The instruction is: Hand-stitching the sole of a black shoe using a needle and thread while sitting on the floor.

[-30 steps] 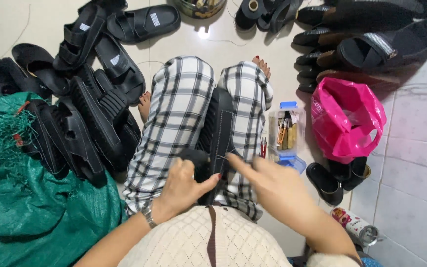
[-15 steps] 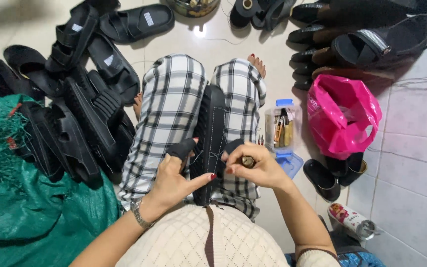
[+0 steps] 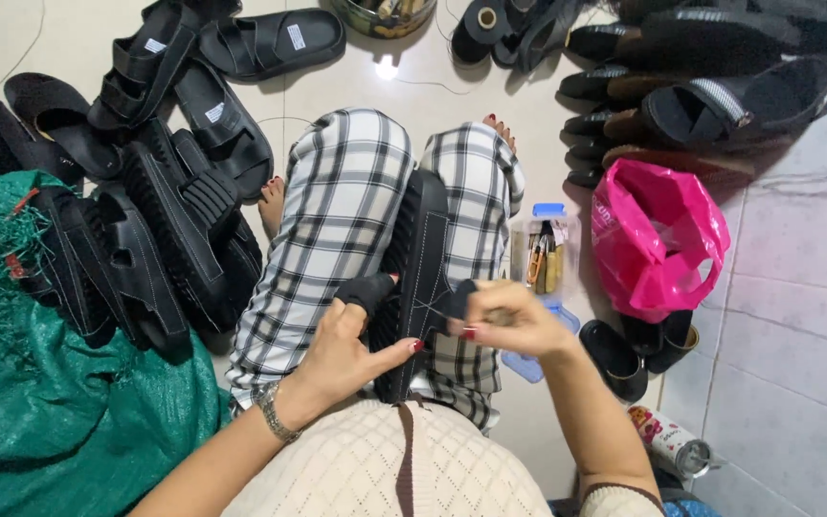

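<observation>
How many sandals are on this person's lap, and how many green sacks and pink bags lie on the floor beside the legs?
Black stitched sandal on the lap: 1
Green woven plastic sack: 1
Pink plastic bag: 1
Total: 3

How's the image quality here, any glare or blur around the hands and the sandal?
Head view: a bright glare spot shines on the pale floor tile near the top; lighting is otherwise even. The black sandal on the lap is sharp, its stitching clear. The right hand is slightly motion-blurred at the fingers; the left hand is crisper.
</observation>
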